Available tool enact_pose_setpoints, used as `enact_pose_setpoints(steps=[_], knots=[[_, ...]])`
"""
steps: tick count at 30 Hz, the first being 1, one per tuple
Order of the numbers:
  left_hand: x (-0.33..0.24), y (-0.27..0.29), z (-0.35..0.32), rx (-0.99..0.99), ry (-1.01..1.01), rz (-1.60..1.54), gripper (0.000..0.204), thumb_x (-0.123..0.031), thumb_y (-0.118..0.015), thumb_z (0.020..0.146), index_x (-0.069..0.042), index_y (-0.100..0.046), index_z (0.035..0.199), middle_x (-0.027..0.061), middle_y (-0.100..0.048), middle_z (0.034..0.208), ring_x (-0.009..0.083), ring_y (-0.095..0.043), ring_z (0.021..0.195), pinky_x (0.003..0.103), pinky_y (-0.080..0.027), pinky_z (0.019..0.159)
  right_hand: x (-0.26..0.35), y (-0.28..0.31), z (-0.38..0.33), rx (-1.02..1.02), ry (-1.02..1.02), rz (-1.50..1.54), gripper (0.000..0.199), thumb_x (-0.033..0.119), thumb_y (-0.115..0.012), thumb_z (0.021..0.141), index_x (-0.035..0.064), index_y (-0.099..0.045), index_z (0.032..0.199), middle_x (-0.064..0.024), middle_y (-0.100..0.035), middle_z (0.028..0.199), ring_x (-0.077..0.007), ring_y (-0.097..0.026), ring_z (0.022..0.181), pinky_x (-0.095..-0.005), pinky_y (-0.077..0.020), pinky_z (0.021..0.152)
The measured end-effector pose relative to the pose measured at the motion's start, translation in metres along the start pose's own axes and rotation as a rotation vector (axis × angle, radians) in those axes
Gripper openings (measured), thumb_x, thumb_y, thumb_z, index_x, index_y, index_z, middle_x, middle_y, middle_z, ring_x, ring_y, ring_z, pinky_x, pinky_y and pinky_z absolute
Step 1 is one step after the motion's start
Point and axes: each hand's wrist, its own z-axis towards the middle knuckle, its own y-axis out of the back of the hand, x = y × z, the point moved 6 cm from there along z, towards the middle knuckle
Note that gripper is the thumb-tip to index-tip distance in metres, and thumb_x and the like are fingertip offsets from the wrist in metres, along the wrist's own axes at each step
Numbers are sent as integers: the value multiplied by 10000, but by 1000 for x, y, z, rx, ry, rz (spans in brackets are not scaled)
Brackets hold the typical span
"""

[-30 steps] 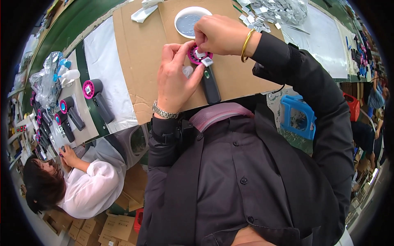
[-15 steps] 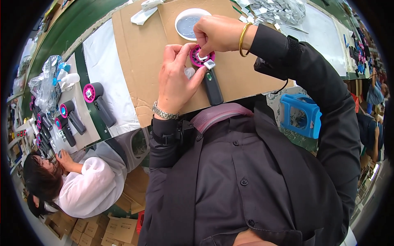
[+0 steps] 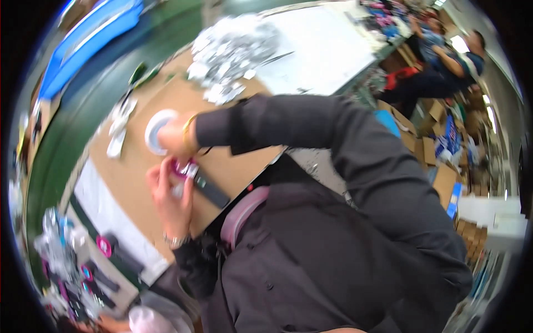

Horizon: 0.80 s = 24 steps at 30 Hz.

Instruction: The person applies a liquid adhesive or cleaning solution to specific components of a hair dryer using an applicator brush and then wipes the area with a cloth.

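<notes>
A handheld fan with a dark grey handle lies on the brown cardboard, its pink round head towards the far left. My left hand is closed at the side of that head, fingers and thumb steadying it. A small white-and-silver square piece sits where head and handle meet. Over the far side of the head is my right hand, fingers bent down and together; blur hides what they pinch. Partly behind this hand stands a round white dish.
A heap of small silvery pieces lies at the far side, with tweezers beside it. Green-handled scissors and white strips are at the far left. More fans and a co-worker's sleeve are at the near left.
The whole view has turned and blurred, so the table and my hands appear further left and lower. Both hands stay at the fan head.
</notes>
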Motion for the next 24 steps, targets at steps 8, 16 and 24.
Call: enact_pose_setpoints(steps=[8, 16, 24], knots=[[-4, 1, 3, -29, -58, -8, 563, -34, -787, 794, -48, -630, 1335, 153, -572, 1137, 320, -609, 1033, 413, -514, 898, 3, 5, -2, -74, -20, -62, 385, 323, -911, 672, 54, -804, 927, -166, -775, 898, -321, -770, 900, -432, -610, 774], [-4, -6, 5, -53, -31, 35, 553, -55, -801, 790, -53, -638, 1319, 158, -572, 1126, 328, -610, 1045, 410, -516, 895, -20, 0, 0, -64, 163, 171, 326, 293, -924, 703, 40, -752, 813, -129, -742, 782, -249, -722, 734, -382, -558, 658], [-2, 6, -4, -69, -11, -17, 671, -61, -811, 781, -72, -612, 1421, 126, -575, 1141, 275, -620, 1013, 374, -535, 806, -10, 28, -98, -591, 262, 374, 221, 184, -821, 860, 41, -683, 957, -64, -568, 719, -201, -558, 648, -360, -441, 596]])
